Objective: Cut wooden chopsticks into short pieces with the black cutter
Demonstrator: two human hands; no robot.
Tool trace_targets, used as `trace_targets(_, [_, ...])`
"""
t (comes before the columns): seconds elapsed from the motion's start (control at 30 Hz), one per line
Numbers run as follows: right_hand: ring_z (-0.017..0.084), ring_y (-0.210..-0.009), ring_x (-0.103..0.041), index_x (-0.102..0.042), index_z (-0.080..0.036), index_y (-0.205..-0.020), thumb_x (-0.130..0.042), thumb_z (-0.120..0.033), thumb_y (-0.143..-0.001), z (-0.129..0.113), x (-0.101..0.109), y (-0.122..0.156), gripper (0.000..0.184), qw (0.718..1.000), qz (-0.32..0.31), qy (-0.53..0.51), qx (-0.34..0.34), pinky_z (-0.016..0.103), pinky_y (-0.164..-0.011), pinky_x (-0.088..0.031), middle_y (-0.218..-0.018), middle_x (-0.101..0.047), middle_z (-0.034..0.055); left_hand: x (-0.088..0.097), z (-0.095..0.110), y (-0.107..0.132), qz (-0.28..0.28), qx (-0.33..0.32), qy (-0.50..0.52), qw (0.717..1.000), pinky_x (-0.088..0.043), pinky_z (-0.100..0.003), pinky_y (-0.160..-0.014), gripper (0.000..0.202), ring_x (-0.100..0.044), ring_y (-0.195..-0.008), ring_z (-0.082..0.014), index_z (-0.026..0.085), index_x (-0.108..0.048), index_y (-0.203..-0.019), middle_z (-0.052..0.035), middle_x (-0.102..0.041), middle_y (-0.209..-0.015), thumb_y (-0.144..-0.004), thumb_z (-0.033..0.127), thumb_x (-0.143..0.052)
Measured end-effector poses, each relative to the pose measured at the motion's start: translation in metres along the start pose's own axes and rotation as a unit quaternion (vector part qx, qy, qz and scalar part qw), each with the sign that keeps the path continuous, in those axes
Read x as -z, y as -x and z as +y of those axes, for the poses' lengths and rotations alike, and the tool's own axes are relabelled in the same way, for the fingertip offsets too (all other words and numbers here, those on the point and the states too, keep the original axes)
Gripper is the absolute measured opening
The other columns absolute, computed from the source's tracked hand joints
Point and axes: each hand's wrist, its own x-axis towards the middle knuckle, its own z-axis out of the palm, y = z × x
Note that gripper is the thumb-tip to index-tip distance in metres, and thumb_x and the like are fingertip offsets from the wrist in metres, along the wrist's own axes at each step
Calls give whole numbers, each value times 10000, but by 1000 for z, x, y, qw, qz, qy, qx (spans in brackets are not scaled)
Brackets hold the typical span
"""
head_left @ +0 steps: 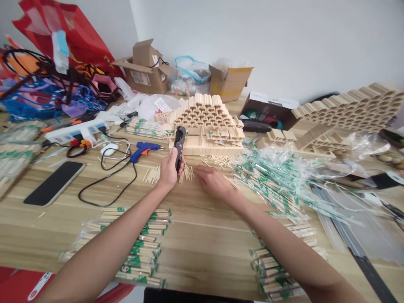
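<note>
My left hand grips black-handled cutters, which stand upright with their jaws toward the far side of the table. My right hand lies flat on the wooden table, fingers toward the cutters, holding nothing. Short cut chopstick pieces lie in small heaps between my hands, with another heap left of my left hand. Just beyond the cutters stands a stepped model built of chopsticks. A blue glue gun lies to the left, its black cord looping across the table.
Wrapped chopstick bundles lie near the front edge, and torn green-printed wrappers spread right. A honeycomb chopstick panel stands at the right. A black phone and white power strip lie left. Cardboard boxes stand behind.
</note>
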Motion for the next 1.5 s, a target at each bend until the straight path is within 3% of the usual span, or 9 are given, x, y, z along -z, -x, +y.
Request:
trace_targets(0.17, [297,-1357,-568,-614,-68,-1362,-484,-18,-970,1,-5,11,416,995,-5,94,44,438,-1142,-450,-1411,-640,190,0,-2,-1,-2,5,4,1000,-296,-229,-375,690,-429,-411,-82,170,-618,-691,4,-517,-546,-835,836,-510])
trace_targets(0.57, [252,-1057,-643,-687,-113,-1069,-556,11,-938,8,12,7,223,989,-83,111,-55,338,-957,-484,-1069,-713,146,-2,-1,0,5,5,-3,1000,-285,-236,-364,691,-428,-397,-85,174,-616,-684,6,-514,-535,-823,843,-510])
trace_targets(0.73, [229,-994,-640,-664,-132,-1141,-543,3,-956,13,8,2,259,991,-63,84,-86,309,-887,-470,-1010,-693,128,-2,0,0,6,6,-5,1000,-292,-228,-368,696,-429,-401,-80,171,-617,-686,4,-518,-540,-826,844,-508])
trace_targets(0.87, [225,-955,-643,-673,-137,-1186,-488,-45,-1001,21,8,-1,277,990,-10,68,-123,305,-847,-470,-1013,-694,132,-1,0,0,5,-2,-12,1000,-297,-223,-372,698,-433,-405,-80,168,-618,-691,3,-516,-538,-838,839,-498])
trace_targets(1.1, [248,-947,-651,-758,-120,-961,-645,-232,-978,23,11,-3,160,984,22,37,-172,331,-885,-479,-934,-713,134,-1,0,1,6,-2,-12,1000,-304,-231,-376,692,-436,-408,-85,170,-617,-692,1,-524,-540,-839,836,-500])
trace_targets(1.3, [239,-979,-654,-757,-133,-972,-625,-191,-1003,22,6,-2,148,986,-2,41,-160,320,-900,-470,-973,-734,118,-1,0,1,5,0,-12,1000,-301,-229,-377,695,-433,-406,-82,170,-619,-695,6,-513,-536,-837,840,-497])
trace_targets(1.5, [283,-1011,-621,-708,-111,-1036,-499,-109,-1032,14,12,-6,210,981,-65,163,-84,368,-901,-471,-1032,-702,154,-3,2,1,9,-4,-10,1000,-298,-235,-367,697,-430,-394,-83,173,-614,-677,3,-517,-528,-819,848,-511])
